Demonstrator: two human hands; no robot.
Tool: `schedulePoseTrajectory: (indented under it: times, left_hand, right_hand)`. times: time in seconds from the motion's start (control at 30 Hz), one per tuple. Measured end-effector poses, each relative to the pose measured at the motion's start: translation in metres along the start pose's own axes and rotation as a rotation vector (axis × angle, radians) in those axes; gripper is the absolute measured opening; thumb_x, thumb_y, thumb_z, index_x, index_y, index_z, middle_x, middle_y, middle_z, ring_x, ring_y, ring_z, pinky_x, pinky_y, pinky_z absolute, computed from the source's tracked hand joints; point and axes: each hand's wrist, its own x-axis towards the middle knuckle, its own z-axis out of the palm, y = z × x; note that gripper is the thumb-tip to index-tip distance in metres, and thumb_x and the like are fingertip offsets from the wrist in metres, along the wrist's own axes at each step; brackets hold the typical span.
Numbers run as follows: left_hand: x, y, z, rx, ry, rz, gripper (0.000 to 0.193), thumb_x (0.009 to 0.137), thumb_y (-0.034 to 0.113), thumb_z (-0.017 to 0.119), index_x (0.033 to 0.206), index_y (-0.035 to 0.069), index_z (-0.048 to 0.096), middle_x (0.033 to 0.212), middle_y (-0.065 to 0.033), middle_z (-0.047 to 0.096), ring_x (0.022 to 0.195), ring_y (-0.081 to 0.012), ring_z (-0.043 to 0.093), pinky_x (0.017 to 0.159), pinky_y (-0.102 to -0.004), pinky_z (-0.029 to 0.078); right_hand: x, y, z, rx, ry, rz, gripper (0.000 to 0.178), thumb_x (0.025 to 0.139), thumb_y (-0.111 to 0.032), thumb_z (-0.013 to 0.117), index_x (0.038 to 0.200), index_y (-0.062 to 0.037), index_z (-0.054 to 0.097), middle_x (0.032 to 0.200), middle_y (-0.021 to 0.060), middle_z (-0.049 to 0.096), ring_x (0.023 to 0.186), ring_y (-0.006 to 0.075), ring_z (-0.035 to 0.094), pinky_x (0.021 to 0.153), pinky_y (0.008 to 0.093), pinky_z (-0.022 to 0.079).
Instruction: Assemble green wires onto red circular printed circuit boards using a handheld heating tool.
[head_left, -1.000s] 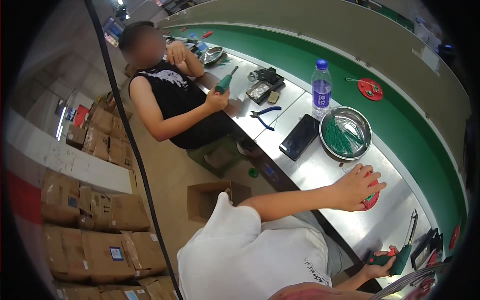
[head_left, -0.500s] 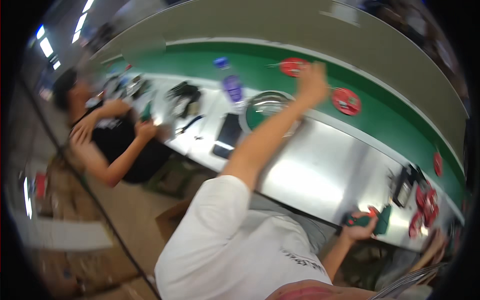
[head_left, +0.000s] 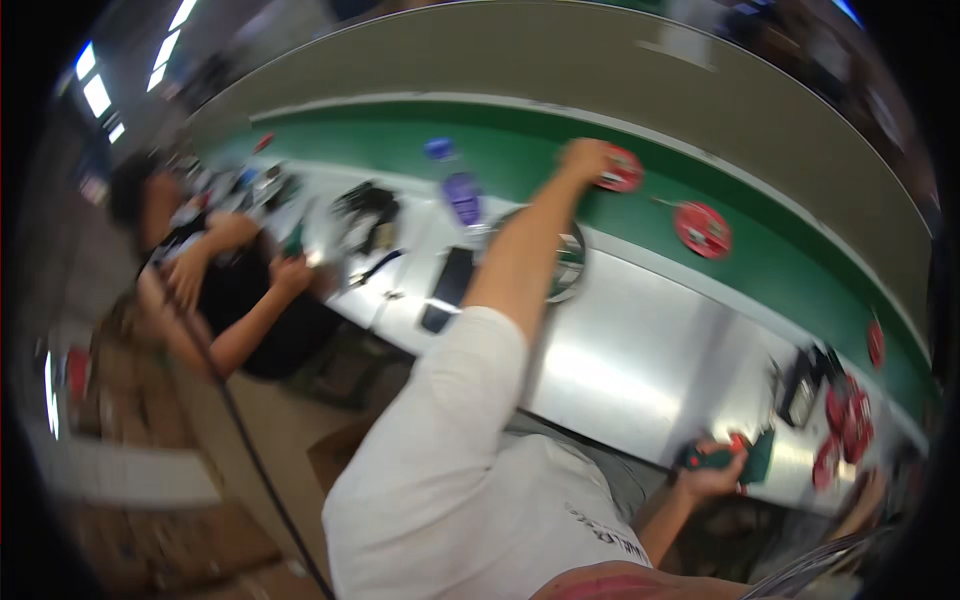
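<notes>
My left arm reaches forward across the bench. My left hand [head_left: 583, 160] is at the left edge of a round red disc [head_left: 620, 169] on the green strip. Its fingers look curled in, but blur and the hand itself hide what they hold. A second red disc [head_left: 703, 230], with small pale parts on it, lies to the right, apart from the hand. At the lower right, over the bench's near edge, my right hand [head_left: 715, 478] is closed round a dark green power drill [head_left: 757, 458] with red details. A round metal-rimmed dish [head_left: 570, 265] is partly behind my left forearm.
A bottle with a purple label [head_left: 462, 195] and a dark phone [head_left: 450, 285] stand left of my arm. Black parts [head_left: 800, 385] and several red discs [head_left: 850, 420] lie at the right. A co-worker [head_left: 265, 300] sits at the left, near a green tool. A panel [head_left: 480, 60] borders the far side.
My left hand has moved from the right side of the red disc to its left side. The view has shifted a little. My right hand keeps hold of the drill.
</notes>
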Motion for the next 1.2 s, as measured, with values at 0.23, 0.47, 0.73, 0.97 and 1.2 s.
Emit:
schedulePoseTrajectory:
  times: [0.23,0.47,0.73,0.97,1.2]
  left_hand:
    - [-0.141,0.138,-0.059,-0.479,-0.038,0.273,0.026,0.091,0.029,0.061,0.087,0.007,0.074,0.087,-0.0217,0.071,0.082,-0.0408,0.068,0.076,-0.0492,0.056]
    - [-0.306,0.112,-0.058,-0.217,-0.093,0.342,0.024,0.086,0.029,0.067,0.097,0.008,0.073,0.102,-0.0132,0.067,0.099,-0.0322,0.062,0.091,-0.0433,0.049]
    - [-0.355,0.026,-0.192,-1.055,0.553,-0.236,0.042,0.092,0.022,0.068,0.128,0.003,0.059,0.134,-0.0194,0.062,0.106,-0.0242,0.068,0.087,-0.0346,0.053]
    - [-0.445,-0.067,-0.272,-1.803,1.335,0.130,0.065,0.101,0.045,0.047,0.153,0.011,0.028,0.153,-0.0241,0.040,0.134,-0.0413,0.047,0.114,-0.0577,0.035]
    - [-0.479,-0.076,-0.279,-1.796,1.513,0.067,0.073,0.101,0.050,0.045,0.158,0.013,0.019,0.155,-0.0231,0.036,0.138,-0.0395,0.042,0.113,-0.0531,0.037]
  right_hand:
    - [0.005,-0.019,-0.014,-0.243,-0.002,-0.106,0.043,0.101,-0.034,0.047,0.111,0.0053,0.061,0.067,0.0056,0.051,0.055,0.0153,0.046,0.057,0.0280,0.038]
    - [0.012,-0.007,0.006,-0.242,-0.114,-0.027,0.039,0.102,-0.034,0.049,0.110,0.0020,0.061,0.074,0.0059,0.054,0.059,0.0155,0.046,0.060,0.0284,0.039]
    - [0.006,-0.023,0.007,-0.222,-0.210,0.079,0.036,0.104,-0.036,0.048,0.111,-0.0039,0.061,0.071,0.0029,0.050,0.067,0.0154,0.048,0.066,0.0273,0.040]
    - [0.007,-0.028,0.016,-0.193,-0.094,0.175,0.032,0.100,-0.035,0.053,0.110,-0.0067,0.064,0.072,0.0016,0.050,0.069,0.0146,0.048,0.064,0.0279,0.041]
    - [0.030,-0.001,-0.010,0.431,-0.899,-0.143,0.046,0.091,-0.045,0.061,0.096,0.0007,0.064,0.064,0.0034,0.052,0.046,0.0153,0.049,0.042,0.0275,0.041]
